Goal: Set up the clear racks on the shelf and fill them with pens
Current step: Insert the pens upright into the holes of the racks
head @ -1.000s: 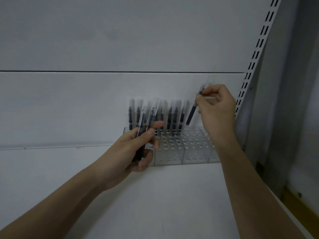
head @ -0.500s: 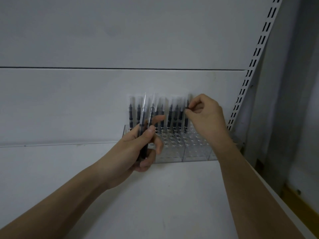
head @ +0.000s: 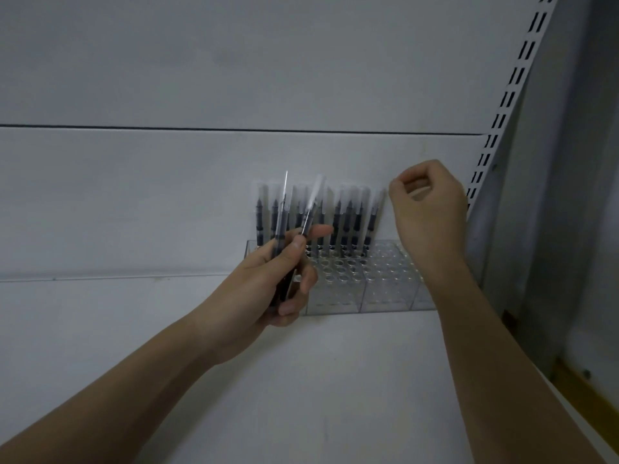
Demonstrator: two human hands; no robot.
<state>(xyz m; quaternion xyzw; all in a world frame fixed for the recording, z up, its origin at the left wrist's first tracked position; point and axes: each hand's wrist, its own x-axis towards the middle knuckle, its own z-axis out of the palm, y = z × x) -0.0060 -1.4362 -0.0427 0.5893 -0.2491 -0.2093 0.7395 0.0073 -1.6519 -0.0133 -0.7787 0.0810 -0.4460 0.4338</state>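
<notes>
Shelf (head: 335, 380): white and flat, closest to us; it holds up the racks.
Left hand (head: 278, 283): fingers curled round a small bunch of spare pens (head: 284, 229), tips up, kept handy for the other hand to take.
Clear racks (head: 378, 283): they sit side by side at the back of the shelf, touching the wall; most front holes have no pen.
Right hand (head: 428, 212): up beside the row, fingers curled in loosely, and it seems to hold nothing.
Pens in the rack (head: 341, 222): standing straight in the back row, so the holes keep them from falling.
</notes>
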